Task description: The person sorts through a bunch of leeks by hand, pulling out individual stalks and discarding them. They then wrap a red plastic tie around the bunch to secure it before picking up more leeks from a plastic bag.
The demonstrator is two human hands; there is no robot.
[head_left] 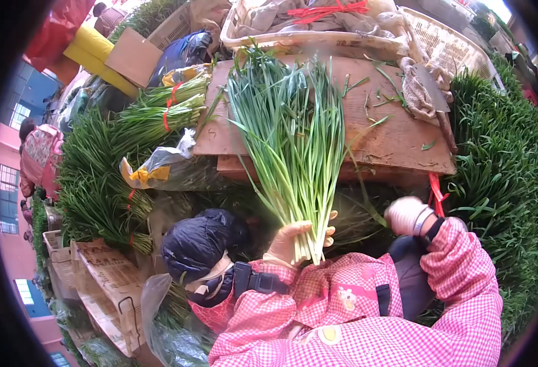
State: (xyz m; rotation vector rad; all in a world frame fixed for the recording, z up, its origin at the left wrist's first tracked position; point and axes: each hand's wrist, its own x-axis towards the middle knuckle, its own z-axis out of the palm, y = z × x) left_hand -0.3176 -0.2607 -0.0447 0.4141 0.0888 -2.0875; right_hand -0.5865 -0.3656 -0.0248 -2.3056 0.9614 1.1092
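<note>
My left hand [294,240], in a pale glove, is closed around the lower stems of a bunch of garlic chives [293,147]. The bunch stands fanned out, its green leaf tips reaching over the reddish-brown board [397,137]. To the right, my right hand [406,215] is a blurred, gloved fist, apart from the bunch. A thin yellowish leaf [373,211] reaches to its fingers; I cannot tell what is inside the fist. Red ties [437,192] hang at the board's corner, just above my right wrist.
Chive bundles with red ties [168,113] lie at left, beside a plastic bag [171,162]. Loose chives [501,183] are heaped at right. A cloth and a flat blade [431,88] rest on the board. Behind it stands a white crate [318,40]. A dark padded shape [201,244] is near my left arm.
</note>
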